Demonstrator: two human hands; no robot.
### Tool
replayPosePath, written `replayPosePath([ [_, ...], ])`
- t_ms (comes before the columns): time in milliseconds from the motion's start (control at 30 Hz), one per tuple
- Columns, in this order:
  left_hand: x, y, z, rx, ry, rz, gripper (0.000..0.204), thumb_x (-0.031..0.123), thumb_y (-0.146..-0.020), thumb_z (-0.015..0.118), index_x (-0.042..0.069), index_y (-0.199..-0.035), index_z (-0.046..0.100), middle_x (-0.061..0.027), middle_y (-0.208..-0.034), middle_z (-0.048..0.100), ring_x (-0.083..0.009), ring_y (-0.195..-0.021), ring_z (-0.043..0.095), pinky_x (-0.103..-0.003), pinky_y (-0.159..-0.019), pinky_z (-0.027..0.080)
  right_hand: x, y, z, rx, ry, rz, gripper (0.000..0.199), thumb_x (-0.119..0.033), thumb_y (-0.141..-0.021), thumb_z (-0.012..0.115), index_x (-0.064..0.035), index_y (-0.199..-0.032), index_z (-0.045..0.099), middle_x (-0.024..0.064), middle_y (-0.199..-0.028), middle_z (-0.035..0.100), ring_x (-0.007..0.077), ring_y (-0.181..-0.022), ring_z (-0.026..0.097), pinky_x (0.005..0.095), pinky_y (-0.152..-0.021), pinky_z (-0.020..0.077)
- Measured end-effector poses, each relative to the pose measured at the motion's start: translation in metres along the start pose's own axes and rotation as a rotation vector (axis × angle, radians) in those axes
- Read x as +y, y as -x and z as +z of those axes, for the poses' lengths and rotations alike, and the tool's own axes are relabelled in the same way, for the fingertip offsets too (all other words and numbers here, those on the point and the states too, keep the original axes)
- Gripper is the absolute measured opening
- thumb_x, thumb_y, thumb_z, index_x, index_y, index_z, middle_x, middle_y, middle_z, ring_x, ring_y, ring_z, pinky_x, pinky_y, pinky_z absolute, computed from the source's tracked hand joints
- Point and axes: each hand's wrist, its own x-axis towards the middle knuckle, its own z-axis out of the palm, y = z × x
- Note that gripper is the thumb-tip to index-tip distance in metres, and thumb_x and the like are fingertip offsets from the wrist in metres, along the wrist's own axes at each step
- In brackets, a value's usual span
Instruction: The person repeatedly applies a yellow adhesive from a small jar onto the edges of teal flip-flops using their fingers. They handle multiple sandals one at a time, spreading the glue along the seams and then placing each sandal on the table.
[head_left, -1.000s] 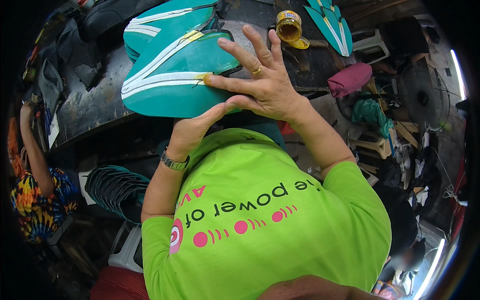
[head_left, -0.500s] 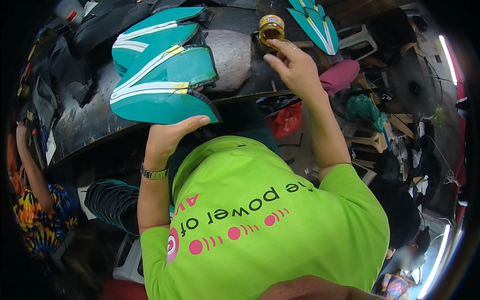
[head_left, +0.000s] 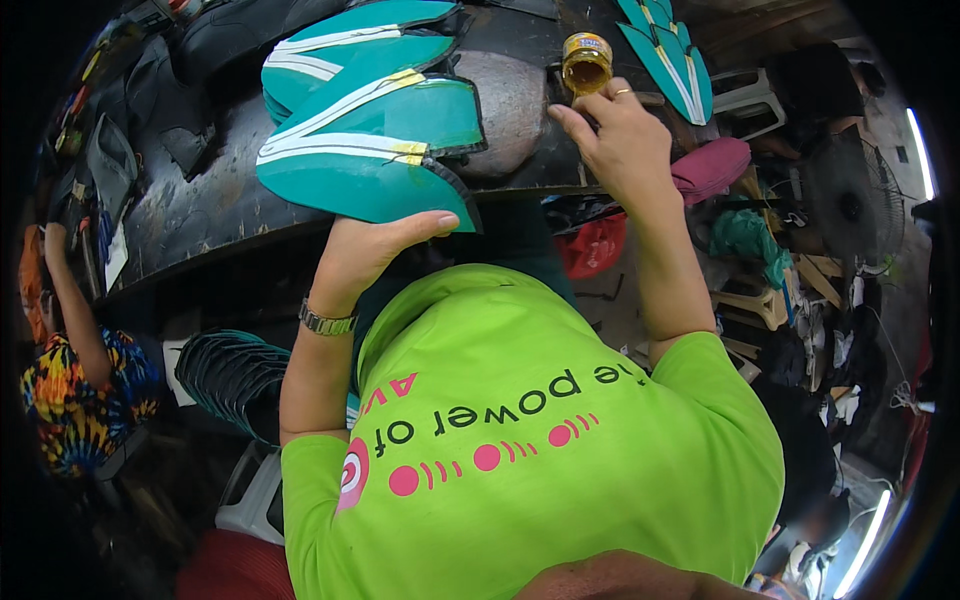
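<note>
My left hand grips the near edge of a teal shoe upper with white stripes, yellow patches and a dark trimmed edge. Its thumb lies on top; the other fingers are hidden underneath. Behind that piece, more teal shoe uppers overlap on the table. My right hand, with a ring on one finger, is at the mouth of a jar holding something amber. The jar leans with its mouth toward me. The right thumb stands apart from the index finger, and nothing shows in between. A worn grey slab lies between the hands.
The dark worktable also bears black pieces at left and striped teal pieces at right. A maroon pad sits by its right edge. Below left is a stack of dark-edged pieces. Another person works at far left.
The view has shifted, so the table things appear farther right. My right index finger has gone from outstretched to bent at the jar's mouth. The left hand keeps its hold on the upper.
</note>
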Motion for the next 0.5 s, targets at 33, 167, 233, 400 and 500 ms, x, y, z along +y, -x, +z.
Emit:
replayPosePath([
  [33,0.000,0.000,-0.001,-0.003,-0.007,-0.005,0.023,0.009,-0.078,0.083,-0.001,-0.094,0.071,-0.0041,-0.089,0.071,-0.0106,-0.078,0.066,-0.025,-0.071,0.053,-0.004,0.001,-0.007,0.065,-0.155,-0.088,0.037,-0.044,-0.092,0.063,-0.0107,-0.103,0.073,0.0157,-0.111,0.065,0.0326,-0.094,0.065,0.0410,-0.080,0.0523],
  [167,0.004,-0.002,0.002,-0.063,-0.019,0.034,0.034,0.008,-0.078,0.083,0.000,-0.107,0.067,-0.0032,-0.098,0.068,-0.0093,-0.088,0.063,-0.025,-0.074,0.053,-0.025,0.002,-0.011,0.007,-0.760,-0.500,0.037,-0.047,-0.094,0.059,-0.0190,-0.114,0.075,0.0101,-0.141,0.050,0.0327,-0.135,0.037,0.0440,-0.112,0.0280],
  [233,0.007,-0.001,0.005,-0.085,0.039,0.049,0.044,0.007,-0.077,0.083,-0.001,-0.116,0.062,-0.0040,-0.104,0.066,-0.0101,-0.091,0.062,-0.026,-0.076,0.053,-0.038,0.002,0.003,-0.068,-0.679,-0.576,0.038,-0.052,-0.096,0.053,-0.0298,-0.121,0.072,0.0092,-0.153,0.040,0.0356,-0.146,0.020,0.0578,-0.117,0.0105],
  [400,0.011,0.004,0.006,-0.119,0.118,-0.034,0.062,0.004,-0.077,0.082,-0.001,-0.131,0.051,-0.0063,-0.111,0.063,-0.0134,-0.094,0.063,-0.026,-0.079,0.054,-0.050,0.006,0.029,-0.097,-0.527,-0.562,0.038,-0.058,-0.095,0.050,-0.0422,-0.125,0.067,0.0042,-0.159,0.032,0.0344,-0.151,0.008,0.0676,-0.113,-0.0028],
  [500,0.010,0.007,0.004,-0.122,0.172,0.010,0.059,0.003,-0.077,0.081,-0.002,-0.128,0.053,-0.0064,-0.109,0.064,-0.0135,-0.093,0.063,-0.026,-0.078,0.054,-0.047,0.006,0.030,-0.104,-0.522,-0.591,0.038,-0.060,-0.094,0.050,-0.0432,-0.123,0.068,0.0030,-0.158,0.034,0.0338,-0.151,0.008,0.0660,-0.114,-0.0048],
])
